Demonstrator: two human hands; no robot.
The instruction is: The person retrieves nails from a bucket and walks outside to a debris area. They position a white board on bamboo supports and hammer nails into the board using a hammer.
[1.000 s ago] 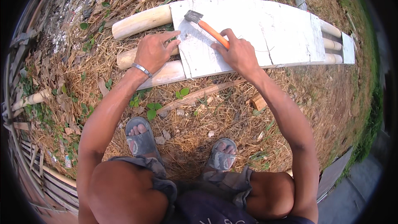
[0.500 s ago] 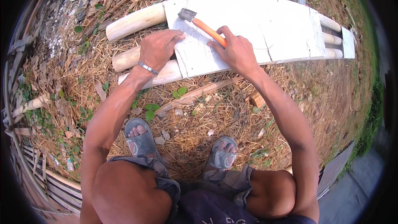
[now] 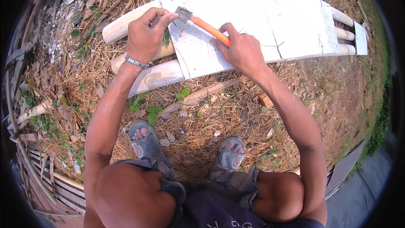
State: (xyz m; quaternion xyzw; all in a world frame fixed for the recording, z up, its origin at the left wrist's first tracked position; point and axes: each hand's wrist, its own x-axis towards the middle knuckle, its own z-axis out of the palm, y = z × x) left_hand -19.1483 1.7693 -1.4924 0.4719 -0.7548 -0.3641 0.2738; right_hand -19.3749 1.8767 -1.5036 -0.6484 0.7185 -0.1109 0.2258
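Note:
My right hand (image 3: 244, 50) is closed around the orange handle of a hammer (image 3: 209, 28), whose dark head lies over the left end of a white board (image 3: 249, 17). Beside the hammer head, my left hand (image 3: 145, 33) pinches thumb and fingers together. A thin, dark bit that looks like a nail (image 3: 174, 24) shows just below those fingertips; most of it is hidden. The board rests across several pale, rounded poles (image 3: 162, 74), whose ends stick out at both sides. Dark cracks or lines run across the board.
Dry straw and small green plants (image 3: 154, 112) cover the ground. A wooden stick (image 3: 202, 96) lies in front of the board, with a small wood block (image 3: 265, 99) to its right. My sandalled feet (image 3: 147, 141) are close by. Slatted wood (image 3: 63, 190) stands at lower left.
My left hand has moved left and up, off the board's edge, and is now by the hammer head. The hammer has shifted slightly left. The whole view has shifted a little.

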